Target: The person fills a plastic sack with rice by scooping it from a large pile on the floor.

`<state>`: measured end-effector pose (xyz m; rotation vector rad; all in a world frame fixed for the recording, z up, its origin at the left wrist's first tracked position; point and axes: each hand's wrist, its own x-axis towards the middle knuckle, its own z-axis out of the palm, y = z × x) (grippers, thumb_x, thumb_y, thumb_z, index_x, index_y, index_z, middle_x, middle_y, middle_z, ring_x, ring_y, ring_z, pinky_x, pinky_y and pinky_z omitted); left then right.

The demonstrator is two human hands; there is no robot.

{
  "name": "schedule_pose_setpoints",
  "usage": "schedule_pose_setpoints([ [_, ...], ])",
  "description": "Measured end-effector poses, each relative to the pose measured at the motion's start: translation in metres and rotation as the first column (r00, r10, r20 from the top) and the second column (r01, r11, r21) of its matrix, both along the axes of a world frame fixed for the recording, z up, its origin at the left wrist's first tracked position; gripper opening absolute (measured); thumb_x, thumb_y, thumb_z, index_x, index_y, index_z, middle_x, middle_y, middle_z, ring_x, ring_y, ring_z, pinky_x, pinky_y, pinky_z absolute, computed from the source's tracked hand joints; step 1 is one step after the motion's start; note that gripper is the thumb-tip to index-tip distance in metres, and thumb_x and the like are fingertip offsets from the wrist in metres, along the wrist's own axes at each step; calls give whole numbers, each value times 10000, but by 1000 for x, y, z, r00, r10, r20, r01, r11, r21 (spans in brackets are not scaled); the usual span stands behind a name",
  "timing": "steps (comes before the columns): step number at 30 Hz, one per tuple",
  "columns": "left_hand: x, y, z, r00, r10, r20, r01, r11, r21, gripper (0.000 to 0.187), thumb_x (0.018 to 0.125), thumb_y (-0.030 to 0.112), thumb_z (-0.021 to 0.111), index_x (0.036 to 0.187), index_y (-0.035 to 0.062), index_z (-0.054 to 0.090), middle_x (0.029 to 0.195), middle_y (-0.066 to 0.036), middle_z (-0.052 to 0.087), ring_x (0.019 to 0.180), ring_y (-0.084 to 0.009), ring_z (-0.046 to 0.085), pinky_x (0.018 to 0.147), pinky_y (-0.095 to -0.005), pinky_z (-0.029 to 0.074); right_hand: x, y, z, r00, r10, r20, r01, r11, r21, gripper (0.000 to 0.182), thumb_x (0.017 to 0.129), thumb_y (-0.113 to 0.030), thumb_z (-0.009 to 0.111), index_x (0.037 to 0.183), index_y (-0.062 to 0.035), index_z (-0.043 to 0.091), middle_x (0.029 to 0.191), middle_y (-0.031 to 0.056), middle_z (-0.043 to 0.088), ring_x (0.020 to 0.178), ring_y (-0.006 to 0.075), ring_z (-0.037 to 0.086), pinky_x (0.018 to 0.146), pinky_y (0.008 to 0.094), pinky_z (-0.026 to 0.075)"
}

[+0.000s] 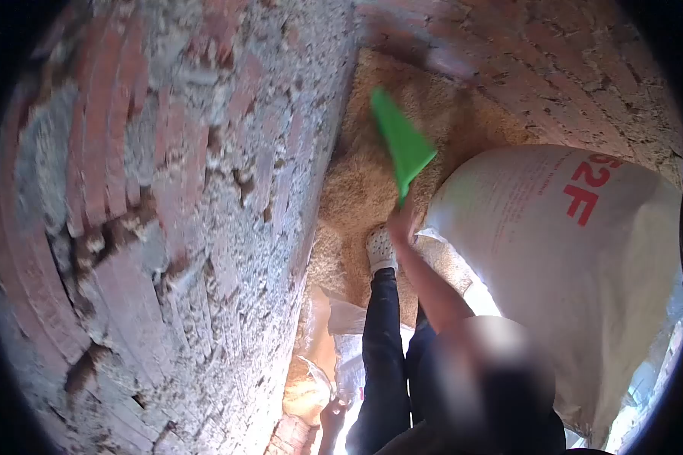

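Observation:
My right hand (402, 224) is closed on the handle end of a green plastic dustpan (401, 140), slightly smeared by motion. The pan is over a heap of loose tan material (357, 178) like husks or sawdust, piled where the walls meet. Low at the left, my left hand (332, 414) has its fingers closed at the edge of a pale orange-and-white plastic sack (308, 385). A white clog with holes (382, 246) is on my foot, planted in the loose material.
A big white stuffed sack (554, 250) with red lettering bulges close on the right. A rough brick and mortar wall (167, 227) runs along the left. Another brick wall (539, 61) closes off the far side. Bright light comes in at the bottom.

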<state>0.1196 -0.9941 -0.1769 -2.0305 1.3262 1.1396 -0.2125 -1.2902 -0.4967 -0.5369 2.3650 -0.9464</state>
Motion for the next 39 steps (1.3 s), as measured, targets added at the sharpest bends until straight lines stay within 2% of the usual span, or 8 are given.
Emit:
schedule_pose_setpoints([
  [3, 21, 76, -5, 993, 19, 118, -11, 997, -71, 405, 732, 252, 658, 1008, -42, 627, 704, -141, 644, 682, -261, 643, 659, -356, 508, -45, -61, -64, 995, -97, 3, 97, 995, 38, 752, 845, -60, 485, 1449, -239, 73, 973, 222, 603, 871, 403, 585, 723, 493, 451],
  [11, 0, 193, 0, 891, 313, 328, -295, 950, -105, 399, 739, 229, 644, 1035, -36, 609, 748, -143, 635, 718, -258, 633, 677, -355, 504, -1, 29, -194, 895, 349, -278, -360, 933, 12, 527, 822, -61, 515, 1328, -130, 386, 966, 223, 608, 879, 384, 596, 737, 482, 464],
  [17, -3, 271, -11, 826, 432, 362, -381, 901, -205, 398, 744, 212, 634, 1055, -32, 595, 781, -144, 629, 746, -256, 625, 690, -354, 501, 42, 104, -125, 848, 529, 16, -528, 848, -53, 360, 783, -27, 543, 1139, -42, 496, 793, 248, 593, 777, 439, 578, 642, 490, 457],
  [23, 11, 378, -26, 745, 556, 369, -434, 824, -365, 398, 749, 195, 623, 1076, -28, 582, 814, -146, 623, 773, -254, 618, 704, -353, 498, 114, 245, -117, 667, 745, -23, -743, 661, -105, 365, 796, -64, 557, 1156, -63, 499, 769, 239, 593, 746, 429, 582, 625, 475, 472],
  [28, 13, 478, -28, 628, 678, 383, -475, 723, -501, 399, 753, 180, 615, 1093, -24, 571, 841, -147, 618, 796, -252, 612, 715, -352, 495, 242, 371, -132, 700, 712, -56, -684, 645, -341, 383, 809, -46, 547, 1185, -74, 487, 823, 217, 611, 720, 400, 598, 605, 460, 485],
  [32, 13, 531, -31, 533, 757, 377, -498, 641, -584, 401, 757, 169, 608, 1106, -22, 562, 863, -148, 614, 814, -251, 607, 724, -351, 493, 316, 446, -74, 529, 782, 331, -748, 613, -254, 744, 798, 16, 501, 1434, -188, 172, 826, 209, 622, 645, 368, 604, 529, 427, 484],
  [38, 11, 557, -36, 501, 778, 379, -486, 615, -621, 405, 762, 152, 597, 1127, -17, 548, 897, -149, 608, 841, -248, 599, 737, -350, 490, 354, 534, -47, 435, 822, 367, -713, 564, -417, 850, 752, 122, 471, 1432, -294, 176, 1212, 176, 519, 584, 237, 584, 474, 334, 487],
  [39, 9, 560, -39, 500, 781, 375, -482, 611, -628, 406, 763, 149, 596, 1130, -17, 546, 902, -149, 607, 845, -248, 598, 739, -350, 490, 347, 529, -47, 368, 910, 191, -835, 414, -362, 822, 760, 112, 472, 1422, -297, 208, 1250, 181, 489, 624, 253, 593, 505, 344, 502],
])
